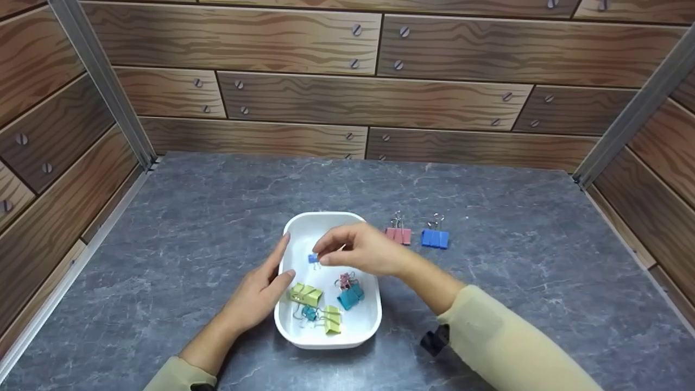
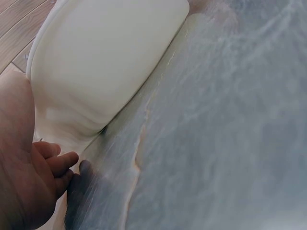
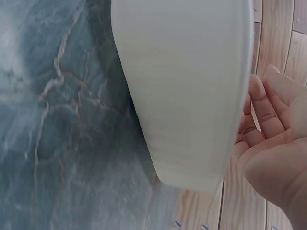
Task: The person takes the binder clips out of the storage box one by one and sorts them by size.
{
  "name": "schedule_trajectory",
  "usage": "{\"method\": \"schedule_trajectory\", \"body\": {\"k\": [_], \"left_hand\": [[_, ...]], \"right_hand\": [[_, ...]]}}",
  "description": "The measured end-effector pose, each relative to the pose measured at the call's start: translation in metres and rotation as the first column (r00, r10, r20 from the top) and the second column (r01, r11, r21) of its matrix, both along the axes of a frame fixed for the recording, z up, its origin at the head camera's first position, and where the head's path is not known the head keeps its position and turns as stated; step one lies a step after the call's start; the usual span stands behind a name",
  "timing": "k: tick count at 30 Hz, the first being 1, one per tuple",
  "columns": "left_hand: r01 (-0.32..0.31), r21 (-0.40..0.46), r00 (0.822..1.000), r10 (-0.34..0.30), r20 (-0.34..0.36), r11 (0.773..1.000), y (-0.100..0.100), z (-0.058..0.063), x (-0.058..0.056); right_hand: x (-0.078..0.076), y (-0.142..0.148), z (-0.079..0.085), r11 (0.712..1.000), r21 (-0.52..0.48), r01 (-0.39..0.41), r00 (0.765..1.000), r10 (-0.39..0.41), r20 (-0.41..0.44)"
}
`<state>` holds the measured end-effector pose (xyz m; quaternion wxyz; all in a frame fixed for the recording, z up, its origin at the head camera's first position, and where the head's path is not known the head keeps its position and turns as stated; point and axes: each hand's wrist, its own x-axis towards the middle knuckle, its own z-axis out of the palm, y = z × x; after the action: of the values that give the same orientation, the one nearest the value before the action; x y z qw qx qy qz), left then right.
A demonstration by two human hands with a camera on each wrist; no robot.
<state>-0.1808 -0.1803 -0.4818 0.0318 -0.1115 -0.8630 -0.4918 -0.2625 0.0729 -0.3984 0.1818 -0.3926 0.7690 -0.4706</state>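
Note:
A white plastic tub (image 1: 330, 341) stands on the table. My left hand (image 1: 255, 296) holds its left side, thumb at the rim and fingers along the outer wall. Over the tub, my right hand (image 1: 369, 251) pinches a small blue binder clip (image 1: 313, 258) between thumb and forefinger; the right wrist view hides that clip behind the tub wall. Inside the tub lie a yellow-green binder clip (image 1: 307, 294), another yellow-green one (image 1: 332, 319), a large teal clip (image 1: 351, 296), a small teal clip (image 1: 309, 313) and a small pink clip (image 1: 345, 281).
To the right of the tub, a pink binder clip (image 1: 398, 235) and a large blue binder clip (image 1: 435, 239) lie side by side on the grey marbled table (image 1: 516, 260). Wood-patterned walls (image 1: 304, 98) enclose the back and both sides.

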Motion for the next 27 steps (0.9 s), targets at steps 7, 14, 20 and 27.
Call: {"method": "schedule_trajectory", "body": {"k": [7,14,20,27], "left_hand": [[-0.003,-0.006,1.0,0.003,-0.014,1.0,-0.001,-0.002,0.001],[0.013,0.001,0.999,-0.013,-0.04,1.0,-0.002,-0.003,0.001],[0.012,-0.004,0.999,-0.012,-0.047,1.0,-0.002,-0.002,0.001],[0.009,-0.005,1.0,-0.009,-0.026,1.0,-0.002,-0.001,0.002]], "right_hand": [[0.002,-0.011,-0.009,0.997,0.054,-0.051,0.998,0.05,0.03],[0.003,-0.016,-0.015,0.991,0.079,-0.105,0.993,0.101,0.054],[0.003,-0.021,-0.02,0.982,0.117,-0.148,0.989,0.145,0.03],[0.004,-0.024,-0.024,0.973,0.183,-0.143,0.99,0.142,0.017]]}}
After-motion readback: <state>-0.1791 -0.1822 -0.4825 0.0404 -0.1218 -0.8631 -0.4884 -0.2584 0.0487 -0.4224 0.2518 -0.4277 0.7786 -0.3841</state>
